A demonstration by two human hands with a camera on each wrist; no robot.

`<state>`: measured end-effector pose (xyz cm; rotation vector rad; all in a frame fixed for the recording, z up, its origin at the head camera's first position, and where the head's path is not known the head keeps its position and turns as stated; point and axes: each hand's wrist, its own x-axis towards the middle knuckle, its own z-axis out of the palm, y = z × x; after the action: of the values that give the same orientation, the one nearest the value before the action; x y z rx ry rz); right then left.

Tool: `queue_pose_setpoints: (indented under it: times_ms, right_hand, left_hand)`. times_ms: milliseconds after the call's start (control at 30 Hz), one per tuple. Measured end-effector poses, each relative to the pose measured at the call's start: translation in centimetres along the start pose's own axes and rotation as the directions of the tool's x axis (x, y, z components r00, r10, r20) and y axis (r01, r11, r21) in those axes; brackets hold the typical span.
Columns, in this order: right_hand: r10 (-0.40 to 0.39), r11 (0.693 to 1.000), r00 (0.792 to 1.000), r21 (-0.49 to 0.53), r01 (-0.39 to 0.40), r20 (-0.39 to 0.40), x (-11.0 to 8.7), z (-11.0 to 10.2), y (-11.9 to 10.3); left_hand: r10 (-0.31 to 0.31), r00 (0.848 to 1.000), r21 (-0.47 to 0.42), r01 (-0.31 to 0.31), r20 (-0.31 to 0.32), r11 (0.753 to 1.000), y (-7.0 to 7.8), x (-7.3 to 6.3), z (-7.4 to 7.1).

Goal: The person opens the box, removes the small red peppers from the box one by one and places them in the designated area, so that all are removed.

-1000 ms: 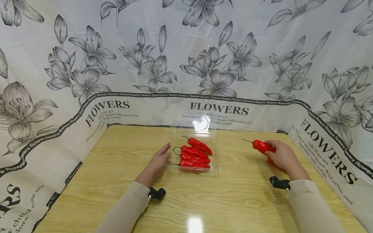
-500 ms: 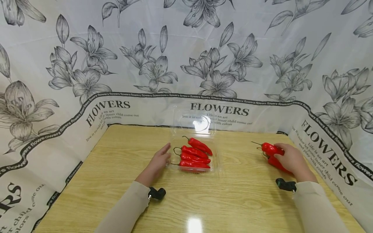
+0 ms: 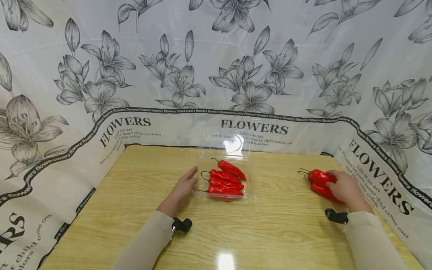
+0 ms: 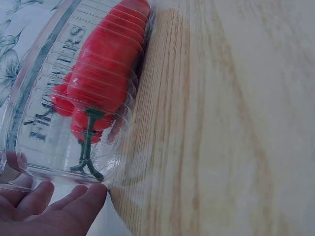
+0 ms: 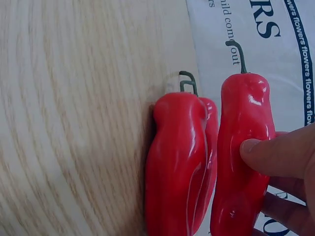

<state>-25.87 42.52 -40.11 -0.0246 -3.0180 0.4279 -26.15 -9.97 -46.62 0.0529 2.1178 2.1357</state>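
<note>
My right hand (image 3: 345,187) pinches a red chili pepper (image 5: 243,118) with a green stem, thumb on its near side. Beside it, at the table's right, at least two more red peppers (image 5: 172,142) lie together, partly covered by the hand in the head view. A clear plastic clamshell box (image 3: 251,187) stands mid-table with its lid (image 3: 216,140) raised at the back. Several red peppers (image 3: 226,183) lie side by side in it, stems to the left. My left hand (image 3: 183,185) is at the box's left side, fingers extended; the left wrist view shows fingertips (image 4: 98,191) against the wall.
The wooden table (image 3: 276,232) reaches to a white floral cloth (image 3: 179,82) hung behind and at both sides. Both wrists wear small black cameras; the right one (image 3: 335,216) sits low over the tabletop.
My right hand has moved right and slightly nearer with its pepper, bringing it beside the other loose peppers. The left hand and the box have stayed where they were.
</note>
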Motion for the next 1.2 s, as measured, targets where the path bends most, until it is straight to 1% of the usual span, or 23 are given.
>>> queue_pose_setpoints:
  times_ms: [100,267,433,533,633,733,800,867,900,1000,1200]
  right_hand:
    - [0.021,1.000,1.000,-0.012,-0.021,0.015,0.0,0.2,0.4]
    - [0.025,0.999,0.999,-0.037,-0.024,0.027,0.0,0.4,1.1]
    - [0.020,0.999,0.999,-0.045,-0.019,0.028,0.3,0.2,1.3]
    - [0.033,0.999,0.999,-0.043,-0.031,0.033,0.4,0.1,1.4]
    - [0.048,0.998,0.998,-0.034,-0.046,0.041,0.4,0.2,1.5]
    - [0.043,0.999,0.998,-0.034,-0.041,0.047,0.4,0.3,1.7]
    - [0.040,0.999,0.998,-0.039,-0.038,0.047,0.4,0.1,1.9]
    - [0.033,0.999,0.998,-0.041,-0.031,0.044,0.4,0.3,1.9]
    - [0.032,0.999,0.998,-0.041,-0.031,0.044,0.5,0.4,1.9]
    - [0.038,0.999,0.998,-0.037,-0.036,0.047,0.5,0.5,1.9]
    - [0.034,0.999,0.998,-0.033,-0.033,0.048,0.5,0.6,2.0]
  left_hand:
    - [-0.003,1.000,0.012,0.003,-0.002,1.000,0.1,0.0,0.0]
    - [-0.019,1.000,0.026,0.019,-0.002,0.999,0.0,0.0,0.0]
    - [-0.008,1.000,0.008,0.008,-0.001,1.000,-0.1,0.1,0.0]
    - [-0.005,1.000,-0.009,0.005,0.000,1.000,-0.1,0.1,0.0]
    - [-0.004,1.000,-0.006,0.004,0.003,1.000,-0.1,0.0,-0.1]
    - [-0.017,1.000,0.000,0.017,-0.010,1.000,-0.1,-0.1,-0.1]
    - [-0.013,1.000,0.001,0.013,-0.013,1.000,-0.2,0.1,0.1]
    - [-0.005,1.000,0.013,0.005,-0.013,1.000,-0.2,0.1,0.0]
    - [0.006,1.000,0.018,-0.005,-0.008,1.000,-0.2,0.1,-0.1]
    - [0.003,1.000,0.035,-0.003,-0.002,0.999,-0.2,0.0,-0.2]
    - [-0.001,1.000,0.020,0.001,0.008,1.000,-0.4,0.1,-0.3]
